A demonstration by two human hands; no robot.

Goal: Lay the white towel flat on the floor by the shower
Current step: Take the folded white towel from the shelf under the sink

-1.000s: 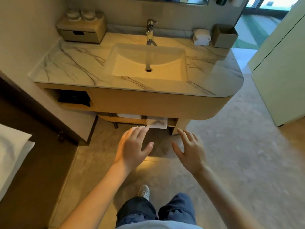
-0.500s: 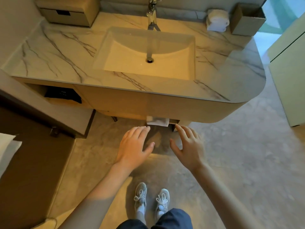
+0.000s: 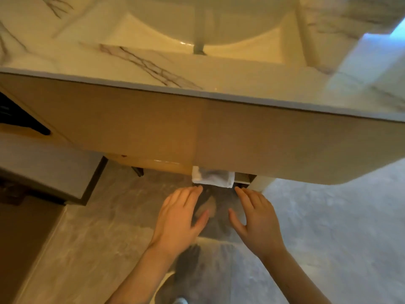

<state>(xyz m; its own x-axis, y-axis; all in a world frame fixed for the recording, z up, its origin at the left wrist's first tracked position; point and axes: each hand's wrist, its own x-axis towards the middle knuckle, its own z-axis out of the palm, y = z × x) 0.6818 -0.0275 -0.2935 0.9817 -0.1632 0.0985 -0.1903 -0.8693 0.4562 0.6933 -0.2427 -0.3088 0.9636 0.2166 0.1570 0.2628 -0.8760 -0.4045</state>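
Observation:
A folded white towel [image 3: 213,177] hangs over the edge of a low shelf under the vanity, only its front flap showing below the wooden front. My left hand [image 3: 178,218] is just below its left corner, fingers spread and empty. My right hand [image 3: 256,218] is just below its right corner, palm down, fingers apart, also empty. The fingertips of both hands nearly reach the towel's lower edge without touching it. The rest of the towel is hidden under the cabinet.
The marble countertop [image 3: 219,80] with the sink basin [image 3: 203,25] overhangs close in front of me. The wooden vanity front [image 3: 153,128] fills the middle. A low grey step [image 3: 50,167] sits left. Grey stone floor [image 3: 328,227] spreads right.
I have leaned in and down: the vanity now looms much closer, and both hands have moved forward to just under the hanging towel. My shoes have almost dropped out of view.

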